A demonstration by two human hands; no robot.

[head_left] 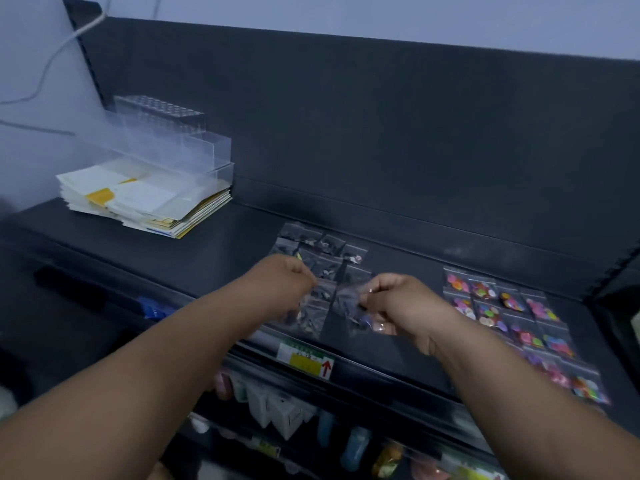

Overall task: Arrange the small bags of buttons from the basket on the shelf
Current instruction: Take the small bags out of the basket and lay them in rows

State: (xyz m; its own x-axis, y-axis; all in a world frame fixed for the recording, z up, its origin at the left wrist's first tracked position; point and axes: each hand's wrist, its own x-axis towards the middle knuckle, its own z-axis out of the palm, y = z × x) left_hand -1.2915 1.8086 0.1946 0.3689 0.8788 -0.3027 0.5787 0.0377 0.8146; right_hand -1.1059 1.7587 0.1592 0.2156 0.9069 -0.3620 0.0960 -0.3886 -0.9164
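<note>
- A small clear bag of dark buttons [323,291] hangs between the two hands, just above the front half of the black shelf [242,244]
- The left hand [291,277] pinches the bag's upper left corner between thumb and curled fingers
- The right hand [401,303] has its fingers curled round a bunch of small clear bags [348,306], gripped together at their right side; motion blur hides how many there are
- Behind and under the hands, a grid of dark-button bags [322,251] lies flat on the shelf, in rows that touch or slightly overlap
- To the right, well apart from that grid, bags of coloured buttons [502,306] lie flat in rows that run toward the shelf's front right corner
- A price label [304,360] with a yellow patch and a red arrow sits on the shelf's front rail, below the hands
- At the far left of the shelf a stack of white and yellow cards [138,199] lies against the dark back panel [381,133], with clear plastic boxes [180,150] on top
- A white cable [52,60] runs down the wall at upper left
- Blurred packaged goods [277,410] hang under the shelf
</note>
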